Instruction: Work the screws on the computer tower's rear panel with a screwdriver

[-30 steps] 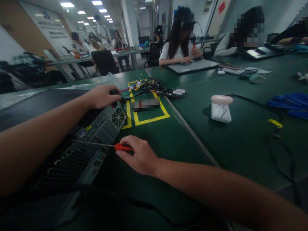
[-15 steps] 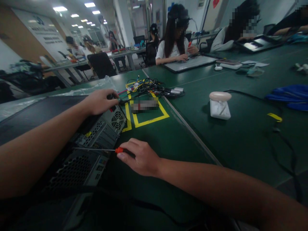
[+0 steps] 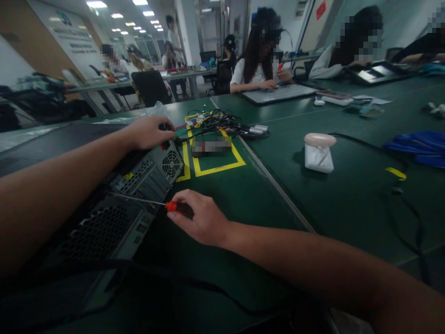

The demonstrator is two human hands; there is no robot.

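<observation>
A dark computer case (image 3: 139, 222) lies at the left with its vented rear side toward the right. My right hand (image 3: 203, 215) is closed round the red and black handle of a screwdriver (image 3: 171, 206), whose long shaft reaches left to the rear of the case. My left hand (image 3: 149, 132) rests at the far top corner of the case. Its fingers are curled round a small black and red object, too dark to make out, beside a black cable.
Tangled cables (image 3: 222, 120) and a blurred-out item (image 3: 212, 146) lie by yellow tape marks on the green table (image 3: 271, 204). A white case (image 3: 318, 157) and blue cloth (image 3: 417, 147) are at the right. A person (image 3: 260, 60) works across the table.
The view has shifted slightly. My right hand and the screwdriver sit a little higher in view, the shaft sloping more. My left hand stays at the case's far corner.
</observation>
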